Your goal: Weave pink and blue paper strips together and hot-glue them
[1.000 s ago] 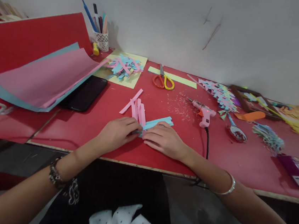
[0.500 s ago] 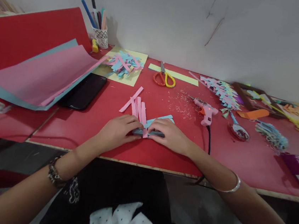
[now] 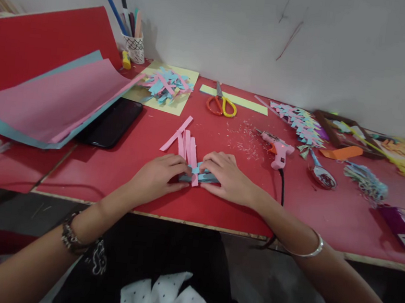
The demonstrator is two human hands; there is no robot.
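My left hand [image 3: 157, 173] is closed at the left end of a blue paper strip [image 3: 207, 177], fingers curled over it. From the other side my right hand [image 3: 231, 181] pinches the same weave, thumb below and fingers above. Between the fingertips a short pink paper strip [image 3: 195, 179] crosses the blue one. Several longer pink strips [image 3: 190, 148] fan out on the table just beyond my fingers. More blue paper lies partly hidden beneath my right hand.
Scissors [image 3: 222, 105] lie beyond the strips. A pink glue gun [image 3: 278, 150] with a black cord rests to the right. A phone [image 3: 115, 123] and large paper sheets [image 3: 56, 93] are at left. Cut paper pieces [image 3: 166, 85] are heaped at the back.
The fingers of my right hand have lifted and shifted slightly, and more of the blue strip shows by the pink crossing. My left hand has hardly moved.
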